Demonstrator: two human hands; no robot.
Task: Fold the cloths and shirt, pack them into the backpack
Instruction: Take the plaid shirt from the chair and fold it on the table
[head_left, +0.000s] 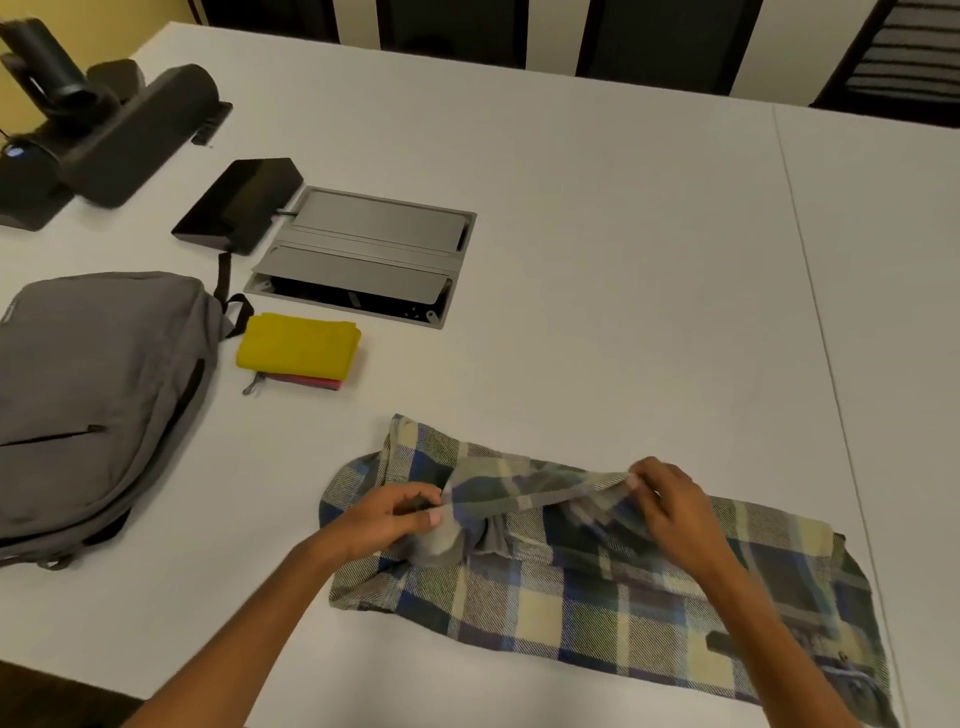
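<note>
A blue, green and cream plaid shirt (545, 613) lies stretched across the white table near its front edge. My left hand (395, 514) pinches a fold of the shirt at its left end. Further right, my right hand (670, 504) grips a raised edge of the same fabric, lifting it slightly. A grey backpack (93, 395) lies flat at the left with its zips shut. Beside it sits a stack of folded cloths, a yellow cloth (298, 345) on top and a red cloth (311, 383) showing beneath.
A grey cable hatch (363, 254) with open flaps is set in the table behind the cloths. A black tablet-like device (239, 205) and a dark camera and speaker unit (104, 130) stand at the far left. Dark chairs (649, 41) line the far edge.
</note>
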